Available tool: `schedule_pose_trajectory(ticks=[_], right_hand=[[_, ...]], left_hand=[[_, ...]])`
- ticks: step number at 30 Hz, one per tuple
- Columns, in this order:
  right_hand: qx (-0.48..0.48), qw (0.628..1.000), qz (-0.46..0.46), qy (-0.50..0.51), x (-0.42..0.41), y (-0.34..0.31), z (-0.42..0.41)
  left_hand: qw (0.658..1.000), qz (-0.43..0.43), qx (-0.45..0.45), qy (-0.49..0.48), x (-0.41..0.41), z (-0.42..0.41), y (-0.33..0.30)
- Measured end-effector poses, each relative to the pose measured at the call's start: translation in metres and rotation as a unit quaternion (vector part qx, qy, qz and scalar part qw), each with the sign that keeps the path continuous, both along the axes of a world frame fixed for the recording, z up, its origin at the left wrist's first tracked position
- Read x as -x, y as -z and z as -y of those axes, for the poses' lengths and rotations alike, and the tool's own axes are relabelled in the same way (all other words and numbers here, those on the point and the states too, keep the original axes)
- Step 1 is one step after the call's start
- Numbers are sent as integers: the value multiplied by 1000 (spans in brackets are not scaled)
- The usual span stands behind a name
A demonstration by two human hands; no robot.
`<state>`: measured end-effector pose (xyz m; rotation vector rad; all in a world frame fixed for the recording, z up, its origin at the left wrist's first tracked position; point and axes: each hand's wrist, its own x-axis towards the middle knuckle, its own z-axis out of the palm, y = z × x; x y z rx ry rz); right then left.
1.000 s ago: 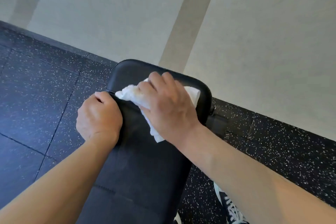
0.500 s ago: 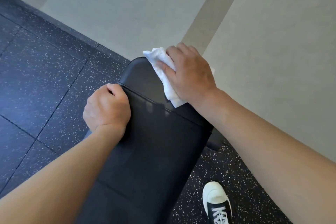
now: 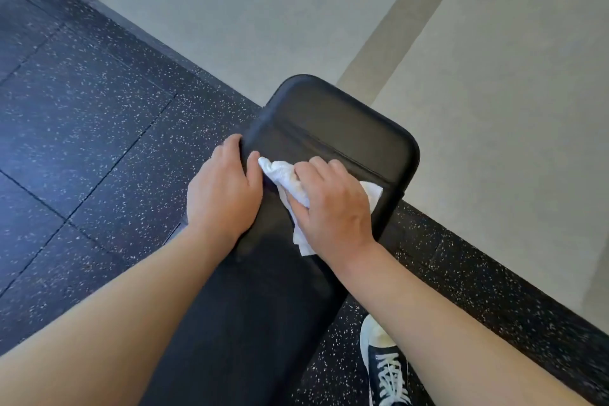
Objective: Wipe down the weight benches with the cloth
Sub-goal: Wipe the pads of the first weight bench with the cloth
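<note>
Speckled rubber floor [image 3: 99,128]; crumpled white cloth [image 3: 290,181] on smooth black padded bench [image 3: 346,128].

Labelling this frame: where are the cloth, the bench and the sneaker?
cloth [image 3: 286,176], head view, bunched part left of the knuckles
bench [image 3: 333,119], head view, end pad top
sneaker [image 3: 389,372], head view, laces
</note>
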<state>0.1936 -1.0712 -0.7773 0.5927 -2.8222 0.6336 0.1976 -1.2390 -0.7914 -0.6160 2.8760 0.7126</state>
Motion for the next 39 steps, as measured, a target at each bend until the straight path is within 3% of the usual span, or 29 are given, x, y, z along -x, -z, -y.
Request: schedule_pose_trajectory(ticks=[3, 7, 11, 13, 15, 18, 21, 23, 26, 29, 32, 35, 39], right_hand=[[10, 999, 10, -33, -48, 0, 17], [-10, 983, 25, -182, -119, 7, 32], [-58, 924, -15, -377, -83, 7, 16], [-54, 906, -31, -419, -44, 5, 15], [-49, 925, -46, -375, -5, 5, 23], [-22, 989, -20, -144, 48, 5, 55], [-52, 999, 8, -4, 73, 8, 93], [-85, 995, 8, -56, 58, 8, 121], [-138, 965, 36, -218, -1, 11, 132], [-56, 937, 77, -336, -53, 2, 78], [-63, 905, 50, -417, -48, -1, 2], [-74, 926, 30, -369, 3, -2, -30], [-49, 972, -8, -231, 55, 1, 21]], left_hand=[[1000, 19, 4, -18, -66, 19, -3], [997, 56, 26, -38, -138, 44, -8], [995, 58, 41, -63, -173, 53, -10], [996, 46, 48, -67, -174, 54, -6], [996, 45, 49, -65, -170, 54, -5], [996, 47, 48, -65, -172, 56, -6], [996, 39, 47, -66, -172, 55, -7], [996, 42, 45, -70, -172, 54, -8], [996, 44, 42, -70, -171, 54, -10], [996, 45, 38, -70, -170, 54, -12], [995, 39, 54, -68, -171, 54, -11], [995, 38, 57, -71, -171, 54, -8], [996, 36, 54, -68, -170, 55, -7]])
